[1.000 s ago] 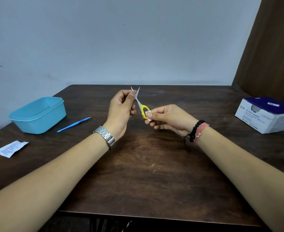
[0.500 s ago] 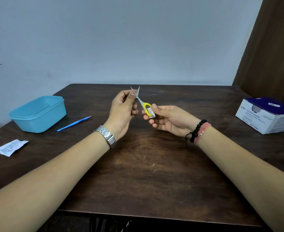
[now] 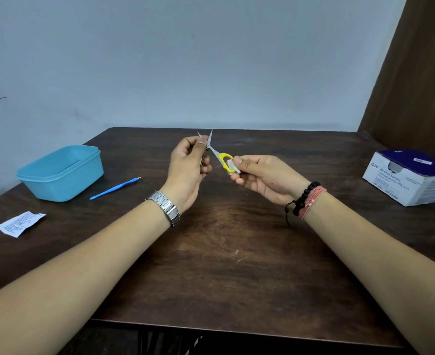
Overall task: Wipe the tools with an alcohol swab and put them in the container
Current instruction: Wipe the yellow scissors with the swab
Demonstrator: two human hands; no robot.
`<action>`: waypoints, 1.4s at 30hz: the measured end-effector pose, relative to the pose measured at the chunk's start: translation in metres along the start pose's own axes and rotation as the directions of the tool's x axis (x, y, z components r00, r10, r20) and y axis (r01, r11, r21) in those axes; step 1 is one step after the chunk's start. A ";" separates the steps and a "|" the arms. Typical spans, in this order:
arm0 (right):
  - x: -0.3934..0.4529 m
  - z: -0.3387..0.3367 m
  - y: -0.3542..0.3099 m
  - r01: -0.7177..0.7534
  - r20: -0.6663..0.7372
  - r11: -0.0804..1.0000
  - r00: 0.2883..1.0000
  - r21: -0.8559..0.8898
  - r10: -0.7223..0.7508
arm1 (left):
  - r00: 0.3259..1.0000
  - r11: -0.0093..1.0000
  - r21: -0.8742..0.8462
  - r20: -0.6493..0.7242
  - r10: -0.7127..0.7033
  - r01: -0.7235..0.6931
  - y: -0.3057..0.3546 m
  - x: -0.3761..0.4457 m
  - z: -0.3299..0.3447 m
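Small scissors (image 3: pixel 220 155) with yellow handles and open silver blades are held up over the middle of the table. My left hand (image 3: pixel 189 166) grips them near the blades, tips pointing up. My right hand (image 3: pixel 262 176) pinches a white alcohol swab (image 3: pixel 233 166) against the right yellow handle loop. A light blue plastic container (image 3: pixel 61 172) stands open at the left. A blue thin tool (image 3: pixel 115 188) lies on the table just right of the container.
A torn white swab wrapper (image 3: pixel 20 223) lies near the left table edge. A white and dark blue box of alcohol swabs (image 3: pixel 411 176) stands at the right. The dark wooden table (image 3: pixel 224 265) ends at a wall behind and a brown panel at the right.
My right hand with the swab has shifted a little along the yellow handle loop. My left hand keeps the scissors in about the same place.
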State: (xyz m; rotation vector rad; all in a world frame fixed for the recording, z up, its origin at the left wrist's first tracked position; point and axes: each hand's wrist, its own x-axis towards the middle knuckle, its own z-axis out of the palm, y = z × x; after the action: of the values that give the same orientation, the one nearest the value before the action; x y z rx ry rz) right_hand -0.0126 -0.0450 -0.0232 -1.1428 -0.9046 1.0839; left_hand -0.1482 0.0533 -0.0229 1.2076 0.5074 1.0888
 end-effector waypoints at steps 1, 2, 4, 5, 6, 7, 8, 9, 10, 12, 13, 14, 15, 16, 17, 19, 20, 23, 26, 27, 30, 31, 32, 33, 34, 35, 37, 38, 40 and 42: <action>0.001 -0.001 0.000 0.004 0.001 1.000 1.000 0.008 -0.004 | 1.000 1.000 0.000 -0.005 0.001 -0.001 0.001 0.000 0.000; 0.001 -0.003 0.000 0.011 -0.005 1.000 1.000 0.005 -0.011 | 1.000 1.000 0.000 -0.011 0.001 -0.001 0.001 0.001 0.000; 0.002 -0.007 0.000 0.047 -0.057 0.998 0.997 -0.048 -0.049 | 1.000 1.000 0.009 -0.019 0.003 -0.003 0.000 0.002 0.000; 0.002 -0.008 0.000 0.083 -0.098 0.991 0.991 -0.109 -0.093 | 1.000 1.000 0.020 -0.021 0.004 -0.003 -0.001 0.001 0.000; 0.002 -0.008 0.000 0.126 -0.140 0.976 0.978 -0.180 -0.152 | 1.000 0.999 0.039 -0.024 0.003 -0.002 -0.002 0.002 -0.001; 0.002 -0.008 0.000 0.170 -0.177 0.955 0.960 -0.243 -0.216 | 1.000 0.998 0.064 -0.025 0.003 -0.001 -0.003 0.002 -0.001; 0.001 -0.007 -0.001 0.211 -0.208 0.933 0.938 -0.291 -0.277 | 1.000 0.996 0.093 -0.022 0.004 -0.002 -0.004 0.002 -0.001; 0.001 -0.006 -0.002 0.247 -0.225 0.909 0.916 -0.335 -0.332 | 1.000 0.993 0.120 -0.014 0.003 -0.002 -0.005 0.002 -0.002; 0.000 -0.004 -0.003 0.281 -0.224 0.877 0.895 -0.390 -0.386 | 1.000 0.989 0.148 -0.005 0.000 0.001 -0.007 0.002 -0.002; -0.002 0.000 -0.004 0.340 -0.158 0.757 0.852 -0.558 -0.499 | 0.999 0.978 0.207 0.030 -0.014 0.007 -0.011 0.001 -0.002; -0.003 0.002 -0.003 0.362 -0.093 0.652 0.827 -0.667 -0.555 | 0.998 0.973 0.232 0.056 -0.020 0.007 -0.013 0.000 -0.002; -0.003 0.004 -0.001 0.374 -0.021 0.533 0.805 -0.759 -0.593 | 0.996 0.968 0.249 0.084 -0.023 0.002 -0.015 -0.001 -0.001; -0.002 0.005 0.002 0.376 0.041 0.434 0.792 -0.819 -0.609 | 0.994 0.967 0.256 0.105 -0.025 -0.002 -0.016 -0.002 0.000; -0.001 0.006 0.004 0.375 0.082 0.367 0.787 -0.851 -0.612 | 0.993 0.967 0.256 0.116 -0.027 -0.003 -0.017 -0.003 0.001; 0.000 0.006 0.005 0.373 0.106 0.332 0.787 -0.866 -0.607 | 0.993 0.967 0.253 0.113 -0.030 0.001 -0.017 -0.003 0.001; 0.001 0.004 0.006 0.368 0.127 0.314 0.801 -0.875 -0.585 | 0.996 0.971 0.240 0.078 -0.030 0.010 -0.014 -0.001 -0.001; 0.001 0.002 0.006 0.367 0.140 0.314 0.814 -0.876 -0.563 | 0.998 0.973 0.231 0.049 -0.030 0.018 -0.012 0.001 -0.003; 0.000 0.003 0.007 0.369 0.191 0.282 0.843 -0.885 -0.504 | 0.999 0.976 0.210 -0.015 -0.051 0.053 -0.009 0.006 -0.008; 0.001 0.003 0.007 0.361 0.162 0.290 0.829 -0.886 -0.536 | 0.997 0.972 0.220 0.009 -0.081 0.077 -0.013 0.006 -0.008; 0.001 0.002 0.006 0.356 0.144 0.299 0.822 -0.886 -0.551 | 0.995 0.969 0.231 0.030 -0.092 0.083 -0.015 0.004 -0.006; 0.001 0.001 0.006 0.345 0.115 0.325 0.821 -0.881 -0.559 | 0.993 0.967 0.242 0.062 -0.100 0.082 -0.017 0.002 -0.002; 0.000 0.001 0.006 0.344 0.114 0.334 0.827 -0.878 -0.551 | 0.994 0.970 0.226 0.049 -0.098 0.085 -0.016 0.001 -0.001; 0.000 0.001 0.006 0.343 0.117 0.342 0.835 -0.875 -0.537 | 0.995 0.975 0.202 0.029 -0.098 0.090 -0.014 0.002 -0.002; 0.000 0.002 0.006 0.340 0.125 0.345 0.847 -0.875 -0.517 | 0.995 0.980 0.174 0.005 -0.101 0.098 -0.011 0.003 -0.003; 0.000 0.003 0.006 0.336 0.137 0.341 0.859 -0.878 -0.493 | 0.994 0.983 0.147 -0.020 -0.106 0.107 -0.009 0.004 -0.005; 0.000 0.003 0.006 0.332 0.149 0.335 0.869 -0.882 -0.471 | 0.993 0.986 0.121 -0.040 -0.111 0.116 -0.007 0.005 -0.007; -0.001 0.003 0.005 0.327 0.156 0.325 0.876 -0.887 -0.456 | 0.991 0.987 0.096 -0.055 -0.123 0.127 -0.006 0.006 -0.009; -0.001 0.003 0.006 0.325 0.148 0.325 0.871 -0.888 -0.468 | 0.990 0.985 0.108 -0.049 -0.130 0.135 -0.008 0.005 -0.008; -0.001 0.002 0.006 0.323 0.114 0.345 0.854 -0.881 -0.508 | 0.989 0.976 0.159 -0.011 -0.146 0.146 -0.013 0.001 -0.004; 0.000 0.001 0.005 0.317 0.082 0.363 0.840 -0.876 -0.536 | 0.988 0.972 0.184 0.034 -0.153 0.144 -0.016 -0.003 0.001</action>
State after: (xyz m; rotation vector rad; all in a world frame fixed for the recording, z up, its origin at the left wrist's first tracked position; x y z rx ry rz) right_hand -0.0146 -0.0447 -0.0281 -1.6615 -1.5502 -0.0654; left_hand -0.1423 0.0510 -0.0384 1.3294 0.6604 0.8984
